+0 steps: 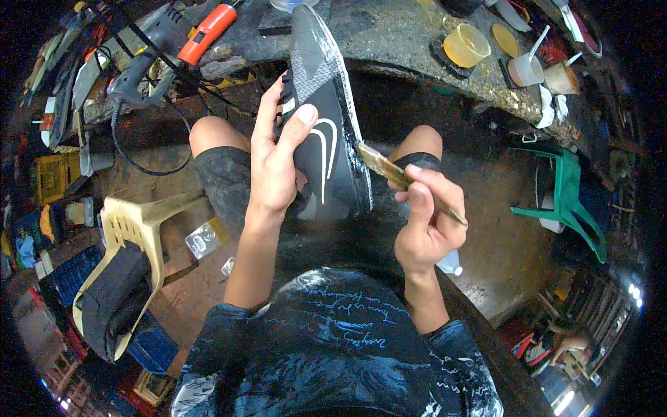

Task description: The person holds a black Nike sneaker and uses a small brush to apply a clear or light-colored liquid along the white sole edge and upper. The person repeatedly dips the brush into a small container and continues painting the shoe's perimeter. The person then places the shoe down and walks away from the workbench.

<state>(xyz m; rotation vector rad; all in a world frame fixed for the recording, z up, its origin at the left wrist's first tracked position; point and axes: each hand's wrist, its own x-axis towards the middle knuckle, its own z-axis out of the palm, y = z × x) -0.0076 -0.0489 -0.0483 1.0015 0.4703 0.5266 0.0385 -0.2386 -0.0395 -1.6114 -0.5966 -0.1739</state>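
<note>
Black shoe (332, 115), brush (386, 167) at its sole edge

The desk (389, 52) lies beyond the left grip (273, 163), which clasps the shoe, toe pointing away. The right grip (432, 226) pinches the brush; its tip, ahead and left, seems to touch the edge. Coating that edge looks in hand; the next move would call for a steady shoe and an even stroke.

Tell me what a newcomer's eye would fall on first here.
Probably the dark shoe, upper center, held in the left hand. Next, the brush-like tool in the right hand, its tip at the shoe's edge. Then the bright orange tool, upper left, and the green chair, far right.
</note>
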